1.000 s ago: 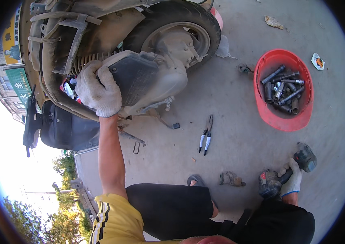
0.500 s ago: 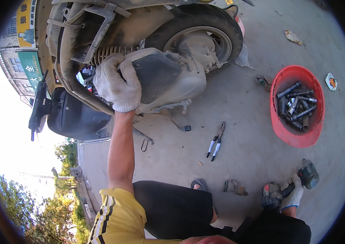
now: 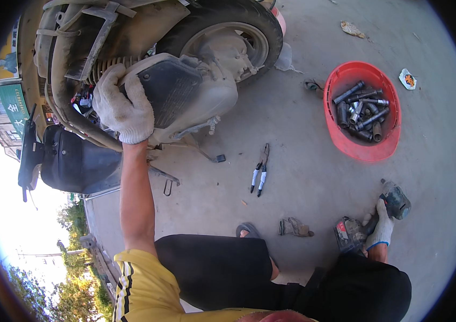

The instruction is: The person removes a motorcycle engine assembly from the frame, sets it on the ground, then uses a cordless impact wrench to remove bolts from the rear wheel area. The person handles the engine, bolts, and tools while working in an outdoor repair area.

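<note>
My left hand (image 3: 123,104), in a white knit glove, rests at the front edge of the dusty scooter's engine cover (image 3: 171,86). Its fingers are curled with the thumb over the cover, and what they hold, if anything, is hidden. At the lower right, my gloved right hand (image 3: 381,225) is wrapped around the grip of a cordless impact wrench (image 3: 397,201). The wrench's battery pack (image 3: 348,234) points toward my knee. Above the hand is the scooter's coil spring (image 3: 111,68), partly covered by the glove.
A red hard hat (image 3: 338,142) lies upturned, holding several sockets (image 3: 365,114). Pliers with white-wrapped handles (image 3: 260,169) lie on the concrete, near a dirty glove (image 3: 295,227). The rear wheel (image 3: 268,48) stands at the top; the scooter's seat (image 3: 80,161) is left.
The whole view has shifted, so the scooter, hat and pliers sit farther left and higher. The impact wrench has turned slightly in my right hand. My left hand stays at the engine cover.
</note>
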Available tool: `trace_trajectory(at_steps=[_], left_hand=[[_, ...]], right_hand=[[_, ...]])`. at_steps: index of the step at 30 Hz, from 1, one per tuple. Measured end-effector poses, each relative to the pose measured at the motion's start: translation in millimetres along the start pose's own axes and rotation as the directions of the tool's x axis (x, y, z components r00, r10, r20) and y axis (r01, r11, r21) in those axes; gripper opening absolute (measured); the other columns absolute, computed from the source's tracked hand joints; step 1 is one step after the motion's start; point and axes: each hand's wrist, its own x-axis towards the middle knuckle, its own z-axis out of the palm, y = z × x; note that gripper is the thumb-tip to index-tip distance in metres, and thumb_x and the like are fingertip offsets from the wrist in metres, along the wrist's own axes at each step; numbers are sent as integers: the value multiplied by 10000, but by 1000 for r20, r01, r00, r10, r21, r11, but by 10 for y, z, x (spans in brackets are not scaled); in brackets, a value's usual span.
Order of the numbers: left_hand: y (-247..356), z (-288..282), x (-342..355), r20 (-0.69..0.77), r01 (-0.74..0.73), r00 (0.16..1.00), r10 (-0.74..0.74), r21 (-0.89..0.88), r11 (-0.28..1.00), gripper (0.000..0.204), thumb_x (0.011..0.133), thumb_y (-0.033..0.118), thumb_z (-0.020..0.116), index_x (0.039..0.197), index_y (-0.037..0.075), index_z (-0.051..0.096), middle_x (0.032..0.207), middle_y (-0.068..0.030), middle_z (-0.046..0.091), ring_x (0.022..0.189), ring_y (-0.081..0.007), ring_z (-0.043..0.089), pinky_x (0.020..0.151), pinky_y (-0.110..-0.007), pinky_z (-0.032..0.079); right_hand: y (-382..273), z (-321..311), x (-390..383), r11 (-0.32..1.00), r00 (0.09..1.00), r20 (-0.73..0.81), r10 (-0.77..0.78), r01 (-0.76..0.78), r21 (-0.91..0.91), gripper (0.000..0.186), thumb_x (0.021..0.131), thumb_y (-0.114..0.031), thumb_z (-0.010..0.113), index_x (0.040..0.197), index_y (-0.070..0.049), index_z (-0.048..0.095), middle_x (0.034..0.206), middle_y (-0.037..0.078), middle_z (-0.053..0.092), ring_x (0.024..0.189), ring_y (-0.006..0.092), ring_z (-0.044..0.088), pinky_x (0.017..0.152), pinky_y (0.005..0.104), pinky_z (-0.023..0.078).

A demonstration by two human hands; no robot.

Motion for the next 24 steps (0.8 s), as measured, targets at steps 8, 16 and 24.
trace_trajectory(at_steps=[8,16,24], left_hand=[[685,-15,-81,133,-282,912,388,-485,828,270,862,99,755,1128,86,708,1134,-126,736,1059,-371,683,949,-487,531],[1868,506,-253,437,-64,713,548,-738,672,218,822,87,754,1032,62,701,1050,-110,721,991,-344,681,860,-485,538],[2560,1142,-317,632,275,639,439,-721,637,269,969,229,626,1155,50,704,1147,-157,734,1086,-395,680,930,-504,550]], right_hand=[[-104,-47,-1,1000,999,47,24,-25,13,288,989,-363,756,940,-116,615,699,23,607,500,158,574,440,308,459],[-71,-202,142,999,998,33,49,-49,3,317,1002,-404,727,938,-114,617,681,23,601,474,167,558,429,317,455],[0,-256,216,998,997,52,57,-57,-3,307,1011,-396,704,914,-117,618,659,22,596,467,166,556,422,317,447]])
